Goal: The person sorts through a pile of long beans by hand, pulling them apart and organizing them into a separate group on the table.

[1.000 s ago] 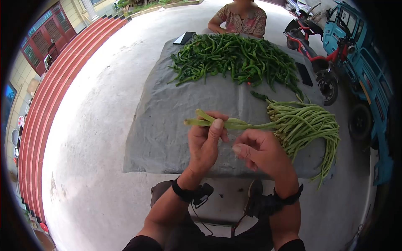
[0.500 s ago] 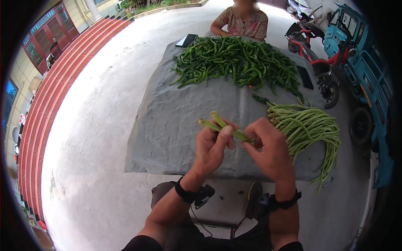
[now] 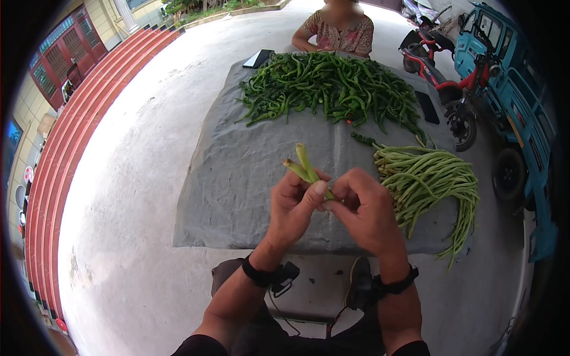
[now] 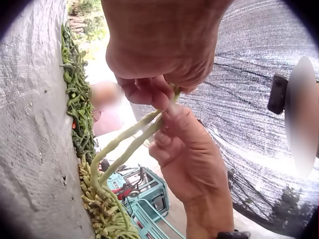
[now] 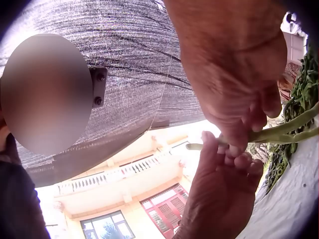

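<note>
My left hand (image 3: 290, 204) holds a couple of long green beans (image 3: 303, 161) between thumb and fingers, their short ends sticking up past the thumb. Close beside it, my right hand (image 3: 369, 207) pinches the same beans, its fingertips right at the left thumb. In the left wrist view the bean lengths (image 4: 130, 133) trail from the hands down toward the pile. The bean pile (image 3: 427, 181) lies at the right of the cloth-covered table (image 3: 237, 178), some ends hanging over its front edge. The right wrist view shows one bean tip (image 5: 193, 146) poking out beside the left thumb.
A wide heap of green peppers (image 3: 329, 86) covers the table's far side, with a dark phone (image 3: 427, 107) to its right and another device (image 3: 258, 59) to its left. A person (image 3: 338, 32) sits opposite. A red bike (image 3: 439, 74) and a blue vehicle (image 3: 513, 89) stand at the right.
The right hand, loosely curled beside the beans a second ago, has moved left and now pinches them by the left thumb. The bean ends have tipped from nearly level to more upright.
</note>
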